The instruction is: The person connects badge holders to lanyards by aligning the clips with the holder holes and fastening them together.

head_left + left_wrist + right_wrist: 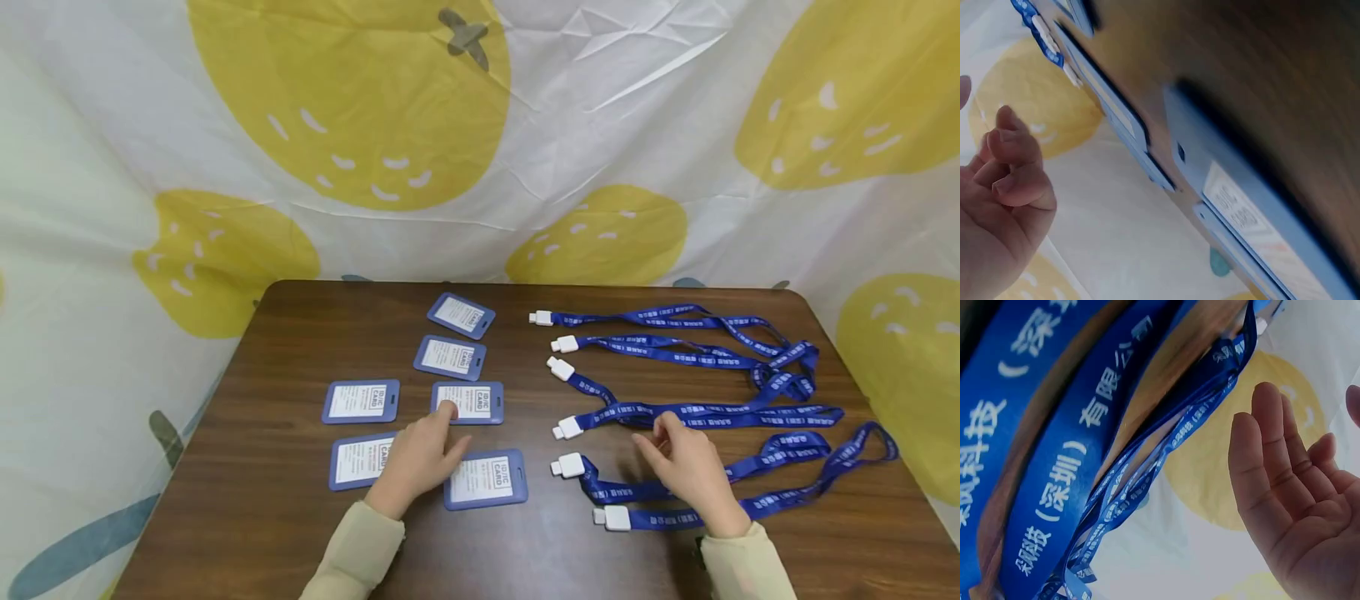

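1. At the far left of the counter [255,475] lie two blue ID card holders: the upper-left holder [360,401] and, nearer the person, the lower-left holder [362,461], whose slotted end is hidden by the hand. A careless sweep of the wrist could push the latter askew.
2. The left hand [422,454] hangs over the holders, its fingers loosely curled with a gap to the thumb, holding nothing.
3. Beside it, four more holders form a column: the far holder [461,315], the second holder [450,357], the third holder [468,403], partly covered by a fingertip, and the near holder [486,479]. Flat, thin edges could slip from a hurried pinch.
4. Further right, six white lanyard clips, such as the nearest clip [618,518], face the holders.
5. Their blue printed lanyards [705,413] stretch rightward. The far ones bunch together, and the third lanyard [588,387] meets the fourth; tugging one could drag or knot its neighbours.
6. The right hand [693,471] is above the nearer straps, fingers gently bent, thumb apart, nothing held. Grasping there blindly might gather two straps.
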Motion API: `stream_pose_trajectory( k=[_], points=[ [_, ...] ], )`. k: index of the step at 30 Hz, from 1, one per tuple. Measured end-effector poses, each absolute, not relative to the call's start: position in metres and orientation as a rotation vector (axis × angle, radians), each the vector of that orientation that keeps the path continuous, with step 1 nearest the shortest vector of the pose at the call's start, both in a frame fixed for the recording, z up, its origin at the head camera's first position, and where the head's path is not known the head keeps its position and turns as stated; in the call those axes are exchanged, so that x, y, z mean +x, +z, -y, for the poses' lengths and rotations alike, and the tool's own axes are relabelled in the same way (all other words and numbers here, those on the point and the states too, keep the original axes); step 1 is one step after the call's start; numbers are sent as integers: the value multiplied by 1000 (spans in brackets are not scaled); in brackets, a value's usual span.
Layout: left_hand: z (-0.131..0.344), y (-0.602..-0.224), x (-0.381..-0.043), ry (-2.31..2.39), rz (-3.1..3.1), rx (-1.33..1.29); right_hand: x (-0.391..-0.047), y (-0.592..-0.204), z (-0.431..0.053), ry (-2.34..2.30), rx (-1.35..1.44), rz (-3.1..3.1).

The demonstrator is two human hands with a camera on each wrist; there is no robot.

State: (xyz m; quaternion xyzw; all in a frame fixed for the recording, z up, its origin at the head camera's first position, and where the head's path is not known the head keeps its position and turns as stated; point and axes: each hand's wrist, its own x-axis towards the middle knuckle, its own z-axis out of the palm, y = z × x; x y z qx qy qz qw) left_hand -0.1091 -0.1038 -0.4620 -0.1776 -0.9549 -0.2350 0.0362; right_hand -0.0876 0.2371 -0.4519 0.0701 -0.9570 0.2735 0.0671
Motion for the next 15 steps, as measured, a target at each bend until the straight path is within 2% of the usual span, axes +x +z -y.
stream_pose_trajectory(
  k=[15],
  points=[
    [89, -473, -102, -400, 3180, -712, -100, -462, -210, 792, 541, 3000]
  ],
)
